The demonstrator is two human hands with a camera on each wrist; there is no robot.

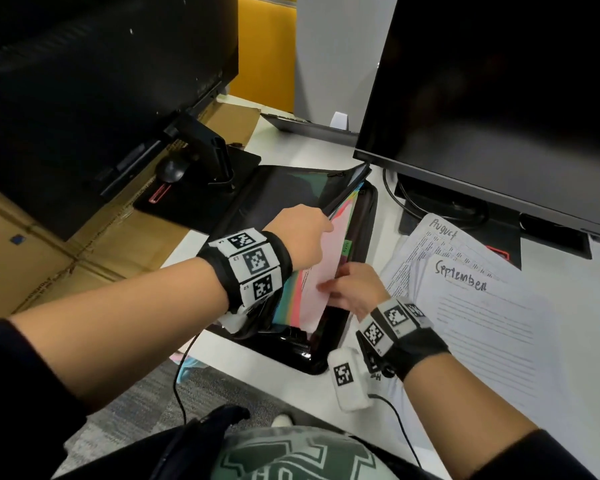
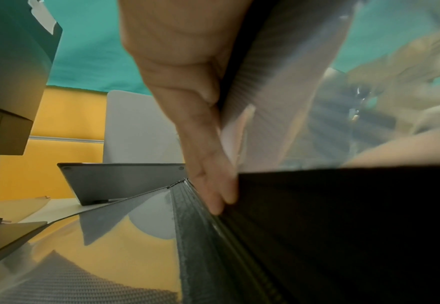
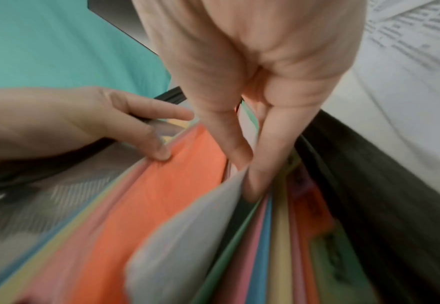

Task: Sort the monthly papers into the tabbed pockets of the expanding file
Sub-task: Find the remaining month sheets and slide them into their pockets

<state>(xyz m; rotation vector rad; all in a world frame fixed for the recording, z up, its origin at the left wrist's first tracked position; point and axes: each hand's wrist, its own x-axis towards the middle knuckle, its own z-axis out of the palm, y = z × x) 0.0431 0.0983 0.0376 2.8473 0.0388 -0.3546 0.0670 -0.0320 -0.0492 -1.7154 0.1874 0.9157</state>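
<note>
The black expanding file (image 1: 329, 344) lies open on the white desk, its coloured dividers (image 3: 273, 236) fanned out. My left hand (image 1: 302, 237) grips the front dividers and holds them back to the left; its fingers (image 2: 213, 195) lie along their edge. An orange divider (image 3: 177, 174) stands at the open gap. My right hand (image 1: 352, 289) pinches a white sheet (image 1: 317, 271) between thumb and fingers (image 3: 239, 160), and the sheet's lower part sits inside the open pocket. To the right lies a paper stack with "September" (image 1: 482, 323) over "August" (image 1: 444, 233).
A dark monitor (image 1: 499, 98) stands over the desk's back right, with cables by its base. Another monitor (image 1: 101, 81) on a black stand is at the left, above cardboard boxes (image 1: 32, 254). A dark laptop (image 1: 309, 128) sits at the back. The desk's front edge runs just below the file.
</note>
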